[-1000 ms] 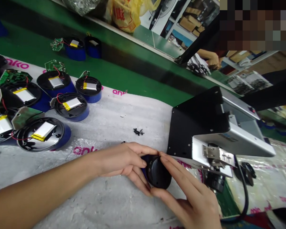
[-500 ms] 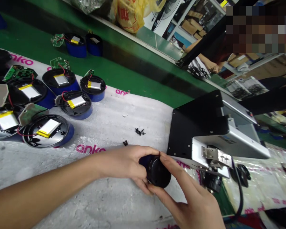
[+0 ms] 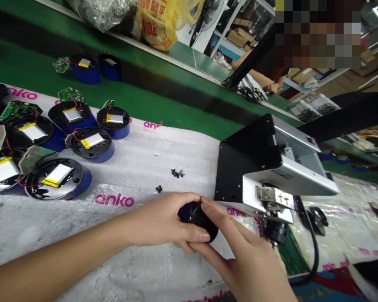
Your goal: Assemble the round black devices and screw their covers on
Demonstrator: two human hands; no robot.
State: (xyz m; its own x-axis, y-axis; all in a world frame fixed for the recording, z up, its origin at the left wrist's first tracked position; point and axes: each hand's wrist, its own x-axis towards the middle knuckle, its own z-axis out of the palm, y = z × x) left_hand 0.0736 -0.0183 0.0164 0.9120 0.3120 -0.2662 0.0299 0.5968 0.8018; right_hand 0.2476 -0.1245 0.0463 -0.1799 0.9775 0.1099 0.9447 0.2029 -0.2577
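A small round black and dark blue part (image 3: 195, 214) is held just above the white foam sheet (image 3: 145, 159). My left hand (image 3: 164, 220) wraps round it from the left, thumb across its front. My right hand (image 3: 242, 256) grips it from the right, index finger on its top. Most of the part is hidden by my fingers.
A black and silver machine (image 3: 264, 167) stands right beside my hands, with a cable (image 3: 315, 256) trailing off it. Several round blue units with batteries (image 3: 90, 144) and green circuit boards lie at left. Loose black screws (image 3: 177, 173) lie on the foam. Another person works beyond the green belt (image 3: 164, 105).
Both hands have closed tighter over the round part, which has turned and tipped so less of it shows. The view has shifted slightly.
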